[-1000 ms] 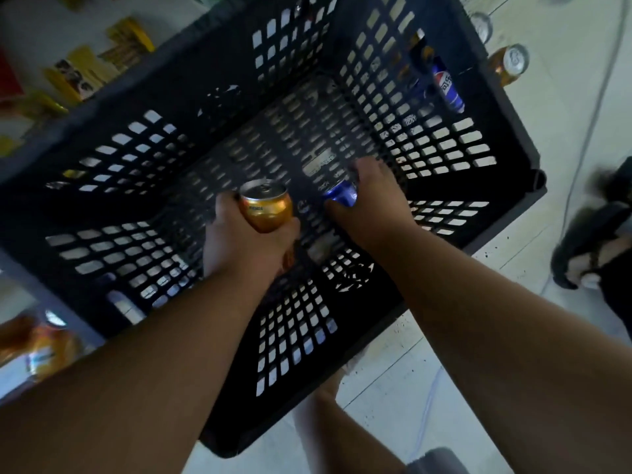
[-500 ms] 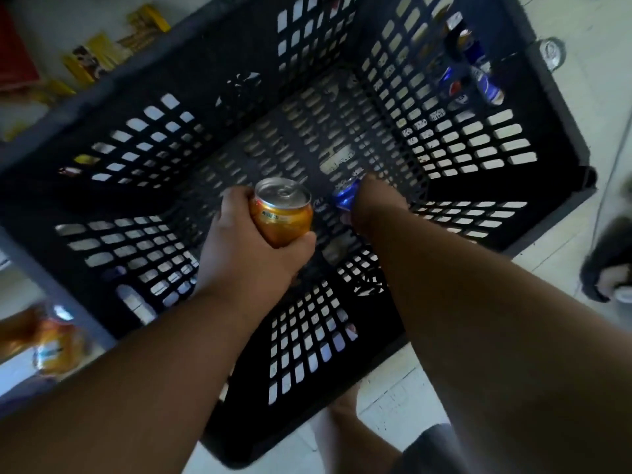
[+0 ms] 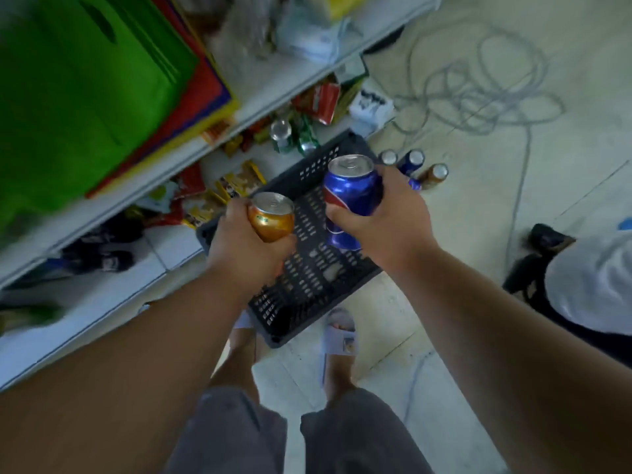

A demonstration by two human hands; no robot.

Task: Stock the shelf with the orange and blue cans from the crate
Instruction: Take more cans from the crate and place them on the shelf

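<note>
the left hand (image 3: 244,248) grips an orange can (image 3: 271,216) around its body, and the right hand (image 3: 383,217) grips a blue can (image 3: 349,196) in the same way — both cans are upright, lifted above the dark crate (image 3: 307,271) that stands on the floor in front of the person's feet. as far as the holes of the crate let me see, its bottom shows no more cans, so these two may be the last ones from it, but part of the crate is hidden behind the hands and i cannot be sure. the white shelf (image 3: 164,172) is on the left, with snacks and bottles on its lower levels; neither can is placed there yet. a few more cans on the floor (image 3: 415,165) stand just beyond the crate, near a loose grey cable (image 3: 478,80). what is left, in my judgement, is to carry both cans to the shelf and set them down — maybe also those floor cans.
</note>
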